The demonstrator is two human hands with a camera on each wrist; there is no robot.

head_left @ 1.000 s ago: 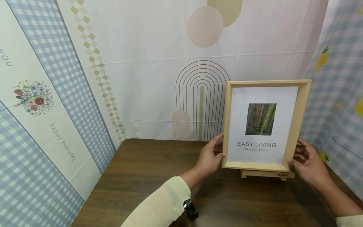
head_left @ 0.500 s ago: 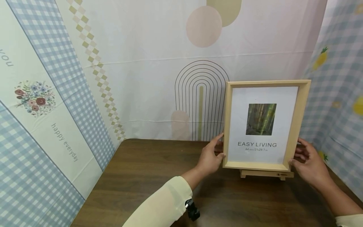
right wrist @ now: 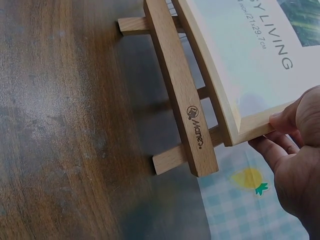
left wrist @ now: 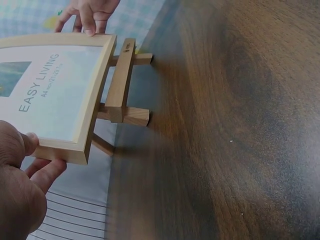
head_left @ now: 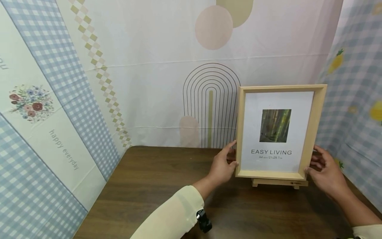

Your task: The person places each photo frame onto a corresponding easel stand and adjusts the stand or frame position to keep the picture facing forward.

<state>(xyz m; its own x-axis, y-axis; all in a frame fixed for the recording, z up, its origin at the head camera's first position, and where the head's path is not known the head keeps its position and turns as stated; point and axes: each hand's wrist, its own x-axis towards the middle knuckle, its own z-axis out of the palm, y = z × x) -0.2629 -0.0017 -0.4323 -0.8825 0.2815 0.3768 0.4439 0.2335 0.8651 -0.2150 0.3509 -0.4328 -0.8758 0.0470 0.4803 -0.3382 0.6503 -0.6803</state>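
A light wooden picture frame [head_left: 270, 174] stands upright at the right of the head view, with a small bamboo picture and the words EASY LIVING on its white sheet. My left hand [head_left: 221, 167] grips its lower left side, thumb in front and fingers behind. On the opposite side my right hand [head_left: 327, 171] holds the lower right edge in the same way. Below and behind the frame is a small wooden easel [head_left: 280, 183]. Both wrist views show a gap between the easel's ledge [right wrist: 182, 100] and the frame's bottom edge [left wrist: 60, 150]. Most of the easel's back is hidden by the frame.
The easel's feet rest on a dark brown wooden table [head_left: 155, 186]. A patterned cloth [head_left: 155, 99] hangs behind the table, and checked cloth [head_left: 358, 132] hangs close on the right. A black strap device [head_left: 204, 220] is on the left sleeve.
The frame and both hands keep nearly the same place and hold. Relative to the easel, the frame has shifted very slightly to the right; the head view itself has moved a little.
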